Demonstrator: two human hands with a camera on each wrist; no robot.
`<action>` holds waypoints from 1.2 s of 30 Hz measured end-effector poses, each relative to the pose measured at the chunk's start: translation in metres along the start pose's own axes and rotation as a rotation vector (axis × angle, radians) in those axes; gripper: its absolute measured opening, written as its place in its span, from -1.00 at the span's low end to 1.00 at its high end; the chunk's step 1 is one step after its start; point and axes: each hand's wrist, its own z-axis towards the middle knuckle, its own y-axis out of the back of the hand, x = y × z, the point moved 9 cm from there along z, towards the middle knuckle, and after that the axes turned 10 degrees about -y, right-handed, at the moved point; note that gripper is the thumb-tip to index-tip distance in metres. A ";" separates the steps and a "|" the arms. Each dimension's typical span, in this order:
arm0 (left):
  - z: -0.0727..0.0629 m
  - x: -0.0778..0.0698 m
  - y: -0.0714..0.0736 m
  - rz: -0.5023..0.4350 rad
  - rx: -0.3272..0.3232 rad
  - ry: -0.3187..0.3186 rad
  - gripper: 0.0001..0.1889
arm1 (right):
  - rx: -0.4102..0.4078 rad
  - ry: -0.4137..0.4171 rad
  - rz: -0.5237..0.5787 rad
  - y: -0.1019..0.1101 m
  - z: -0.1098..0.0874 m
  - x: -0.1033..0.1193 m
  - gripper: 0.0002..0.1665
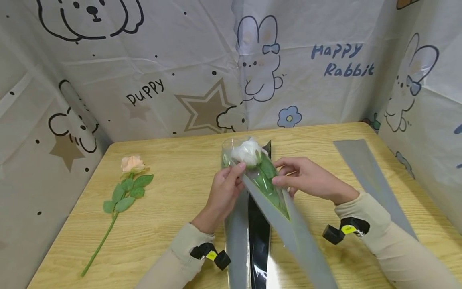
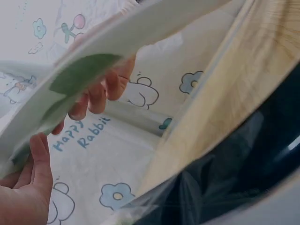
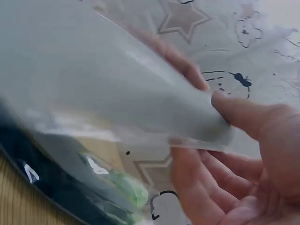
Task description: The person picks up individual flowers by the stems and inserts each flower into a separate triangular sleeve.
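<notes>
A white rose point(image 1: 247, 153) with green leaves point(image 1: 265, 176) sits in a grey, clear-fronted flower sleeve point(image 1: 301, 245), raised at a slant above the table. My left hand point(image 1: 224, 194) pinches the sleeve's left edge just under the bloom, thumb uppermost. On the opposite edge, beside the leaves, my right hand point(image 1: 308, 178) pinches the sleeve between thumb and fingers. Beneath it a black sleeve point(image 1: 259, 249) and another grey sleeve point(image 1: 236, 245) lie lengthwise on the table. The right wrist view shows the held sleeve point(image 3: 117, 84) between thumb and fingers.
A peach rose point(image 1: 132, 164) with a long green stem lies at the left of the wooden table point(image 1: 173, 224). A flat grey sleeve point(image 1: 375, 184) lies along the right side. Cartoon-printed sheets point(image 1: 202, 52) stand behind and at both sides.
</notes>
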 end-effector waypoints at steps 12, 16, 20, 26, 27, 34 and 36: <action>0.002 0.009 -0.005 0.176 0.107 0.042 -0.56 | -0.224 -0.039 0.349 0.045 0.013 -0.022 -0.69; 0.001 0.015 0.000 0.194 0.109 0.043 -0.60 | -0.275 -0.085 0.373 0.054 0.023 -0.041 -0.66; -0.001 0.017 0.005 0.227 0.105 0.053 -0.60 | -0.322 -0.153 0.356 0.062 0.033 -0.064 -0.55; -0.003 0.018 0.011 0.272 0.113 0.060 -0.57 | -0.347 -0.233 0.280 0.067 0.046 -0.097 -0.33; -0.003 0.018 0.012 0.271 0.113 0.060 -0.57 | -0.345 -0.239 0.271 0.066 0.048 -0.100 -0.31; -0.003 0.017 0.015 0.283 0.113 0.051 -0.59 | -0.308 -0.265 0.203 0.057 0.060 -0.113 -0.27; -0.002 0.016 0.015 0.294 0.112 0.047 -0.60 | -0.297 -0.275 0.156 0.055 0.061 -0.114 -0.26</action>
